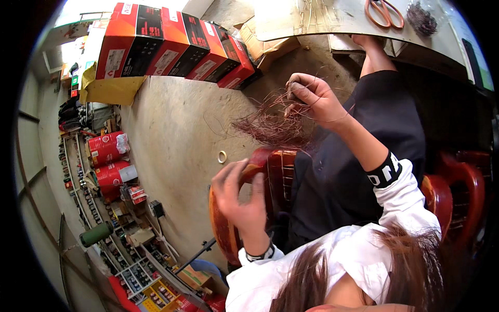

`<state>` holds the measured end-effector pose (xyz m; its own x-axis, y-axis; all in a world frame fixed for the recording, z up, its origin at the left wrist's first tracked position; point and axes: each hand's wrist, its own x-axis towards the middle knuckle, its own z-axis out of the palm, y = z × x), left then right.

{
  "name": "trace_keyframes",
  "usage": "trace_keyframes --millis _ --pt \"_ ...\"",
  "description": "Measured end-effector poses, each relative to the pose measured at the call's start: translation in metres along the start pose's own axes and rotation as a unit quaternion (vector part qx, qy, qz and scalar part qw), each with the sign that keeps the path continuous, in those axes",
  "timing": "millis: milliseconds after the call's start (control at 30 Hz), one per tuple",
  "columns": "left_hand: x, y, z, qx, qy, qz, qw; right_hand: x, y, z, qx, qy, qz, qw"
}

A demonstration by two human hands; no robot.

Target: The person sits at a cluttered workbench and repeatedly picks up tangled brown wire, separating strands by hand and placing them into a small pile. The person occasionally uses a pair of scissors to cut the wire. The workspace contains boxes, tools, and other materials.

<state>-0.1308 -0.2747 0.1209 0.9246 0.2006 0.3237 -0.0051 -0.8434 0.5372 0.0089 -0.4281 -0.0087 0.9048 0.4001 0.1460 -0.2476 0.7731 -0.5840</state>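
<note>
My right hand [317, 97] pinches a loose, tangled bundle of thin reddish-brown strands [273, 126], perhaps fine wire, between thumb and fingers. The bundle hangs to the left of the hand, above the floor and beside the dark cloth over my lap. Lower and to the left, my left hand [241, 195] is raised near the wooden chair's armrest, slightly blurred, its fingers apart and nothing in it. On the table [273, 23] at the top lie orange-handled scissors [384, 13], some pale thin strands [314, 15] and a clear plastic bag with a dark tangled bundle [421, 19].
Red and black cartons [136, 43] stand in a row at upper left, near an opened cardboard box [269, 46]. A tape roll [222, 156] lies on the concrete floor. Red drums [107, 148] and stocked shelves line the left. Another red-brown wooden chair [468, 195] is at right.
</note>
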Motion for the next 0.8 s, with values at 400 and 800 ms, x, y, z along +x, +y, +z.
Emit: trace_keyframes --millis 400,800 --pt "0.047 0.010 -0.025 0.062 -0.112 0.232 0.964 -0.027 -0.004 0.053 -0.053 -0.037 0.027 0.998" --pt "0.043 0.002 -0.028 0.099 -0.129 0.286 0.944 -0.035 -0.005 0.069 -0.082 -0.035 0.003 0.996"
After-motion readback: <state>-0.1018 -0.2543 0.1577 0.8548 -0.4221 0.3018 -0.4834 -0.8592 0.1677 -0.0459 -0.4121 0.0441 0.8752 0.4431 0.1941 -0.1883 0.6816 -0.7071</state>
